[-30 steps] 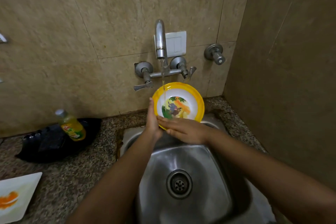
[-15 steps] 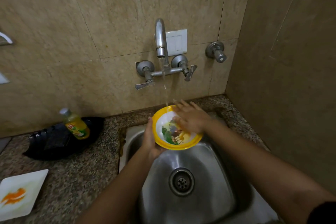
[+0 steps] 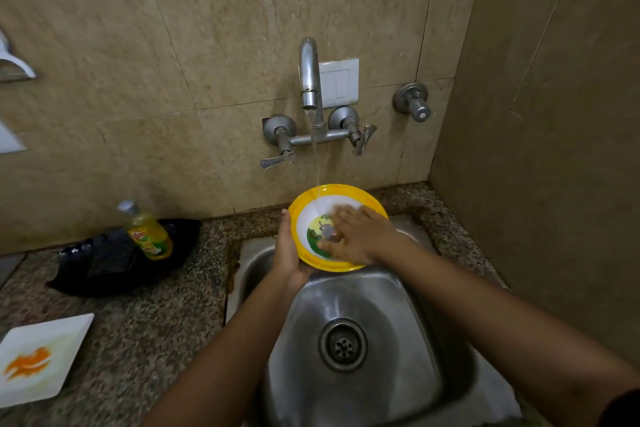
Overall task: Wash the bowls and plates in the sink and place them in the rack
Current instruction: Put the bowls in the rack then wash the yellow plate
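With your left hand (image 3: pixel 289 255) gripping the yellow bowl (image 3: pixel 348 189) under the stream (image 3: pixel 316 163), be sweeping your right hand's (image 3: pixel 362 236) flat, spread fingers across its whole inside.

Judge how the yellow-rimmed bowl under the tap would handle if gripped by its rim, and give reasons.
Probably slippery: tap water runs into the yellow-rimmed bowl. Likely stiff and light: the left hand alone props it tilted while the right hand rubs inside. It looks like plastic, so probably not fragile.
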